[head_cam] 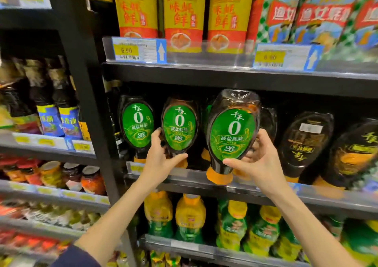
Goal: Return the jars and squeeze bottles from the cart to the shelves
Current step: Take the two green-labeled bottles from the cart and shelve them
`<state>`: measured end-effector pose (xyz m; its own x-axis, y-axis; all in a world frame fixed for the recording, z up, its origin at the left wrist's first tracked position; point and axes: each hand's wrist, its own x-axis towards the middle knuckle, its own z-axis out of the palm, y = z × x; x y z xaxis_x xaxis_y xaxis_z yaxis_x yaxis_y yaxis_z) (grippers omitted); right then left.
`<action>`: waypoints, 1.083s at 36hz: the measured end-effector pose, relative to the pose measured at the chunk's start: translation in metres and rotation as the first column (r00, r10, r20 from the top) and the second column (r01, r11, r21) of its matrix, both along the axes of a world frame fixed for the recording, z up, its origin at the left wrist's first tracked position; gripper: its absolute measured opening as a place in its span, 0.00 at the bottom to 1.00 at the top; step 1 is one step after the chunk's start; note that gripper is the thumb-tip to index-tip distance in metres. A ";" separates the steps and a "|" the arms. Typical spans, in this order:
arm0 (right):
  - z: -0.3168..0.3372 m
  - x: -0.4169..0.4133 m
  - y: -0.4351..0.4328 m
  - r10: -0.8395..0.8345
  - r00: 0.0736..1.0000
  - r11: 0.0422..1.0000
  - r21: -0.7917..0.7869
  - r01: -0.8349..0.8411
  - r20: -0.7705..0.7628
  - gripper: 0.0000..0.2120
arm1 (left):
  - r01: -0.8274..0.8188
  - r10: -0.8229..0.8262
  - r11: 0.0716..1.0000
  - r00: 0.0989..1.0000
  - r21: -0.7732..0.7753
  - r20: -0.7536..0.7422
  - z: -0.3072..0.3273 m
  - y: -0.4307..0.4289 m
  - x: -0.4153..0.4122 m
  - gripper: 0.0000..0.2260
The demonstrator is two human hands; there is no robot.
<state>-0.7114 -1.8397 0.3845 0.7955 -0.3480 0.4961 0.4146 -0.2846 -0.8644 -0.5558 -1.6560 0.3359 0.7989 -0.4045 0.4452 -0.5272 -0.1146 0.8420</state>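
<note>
Shelving squeeze bottles, mid-placement on the middle shelf (pixel 255 187) of the dark rack. Upper shelf holds yellow-label bottles (pixel 184 17), lower shelf holds yellow-capped green bottles (pixel 190 219); jars (pixel 71 174) sit in the bay to the left. Cart isn't in view. Middle row is the green-label bottles, stored cap down. My right hand (pixel 259 162) holds one green-label bottle (pixel 233 135) from below and behind, thumb across the front near the neck, fingers curled around the back. It's forward of the row, tilted slightly, orange cap (pixel 218 176) hanging over the shelf lip, not seated yet. My left hand (pixel 161 160) is wrapped on the neighbouring bottle (pixel 180 127) in the row, thumb under its lower edge, fingers at its left side; looks like I'm steadying or nudging it to open a slot. Next move, as I judge it: push the right bottle back and down until the cap lands behind the front rail, label facing out, then let go. Risk: knocking the dark bottle (pixel 304 141) just to the right.
</note>
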 end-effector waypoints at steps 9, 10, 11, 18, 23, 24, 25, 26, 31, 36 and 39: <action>0.001 0.009 -0.002 -0.001 1.000 0.999 -0.040 0.001 0.011 0.29 | -0.015 0.028 0.983 0.997 0.182 -0.071 -0.003 -0.003 0.023 0.39; 0.001 0.009 -0.002 0.000 1.000 0.999 -0.039 0.001 0.013 0.29 | -0.011 0.027 0.982 0.996 0.188 -0.080 -0.004 -0.003 0.025 0.41; 0.001 0.010 -0.002 -0.001 1.000 0.999 -0.039 0.001 0.016 0.29 | -0.012 0.028 0.980 0.997 0.199 -0.076 -0.005 -0.003 0.027 0.43; 0.000 0.018 -0.002 -0.014 1.000 0.997 -0.069 0.015 0.014 0.28 | -0.012 0.031 0.978 0.996 0.210 -0.089 -0.005 -0.001 0.030 0.44; 0.001 0.023 0.002 -0.011 1.000 0.998 -0.058 0.012 0.023 0.29 | -0.079 0.080 0.966 0.997 0.247 0.003 -0.006 -0.001 0.027 0.34; 0.001 0.024 0.002 -0.011 1.000 0.998 -0.056 0.012 0.024 0.30 | -0.092 0.090 0.964 0.996 0.248 0.018 -0.007 0.000 0.028 0.35; 0.001 0.025 0.003 -0.012 1.000 0.998 -0.058 0.013 0.025 0.29 | -0.100 0.096 0.963 0.995 0.249 0.028 -0.007 0.001 0.028 0.36; 0.002 0.026 0.003 -0.015 1.000 0.998 -0.064 0.017 0.026 0.29 | -0.105 0.097 0.963 0.994 0.249 0.042 -0.007 0.001 0.028 0.37; 0.005 0.033 0.008 -0.038 0.999 0.996 -0.080 0.040 0.025 0.30 | -0.128 0.112 0.958 0.991 0.257 0.075 -0.006 0.000 0.024 0.37; 0.007 0.038 0.009 -0.050 0.998 0.992 -0.111 0.053 0.026 0.31 | -0.095 0.097 0.964 0.995 0.249 0.003 -0.006 0.003 0.025 0.40; 0.007 0.040 0.007 -0.072 0.997 0.988 -0.137 0.075 0.028 0.32 | -0.082 0.092 0.966 0.995 0.244 -0.031 -0.005 0.004 0.025 0.41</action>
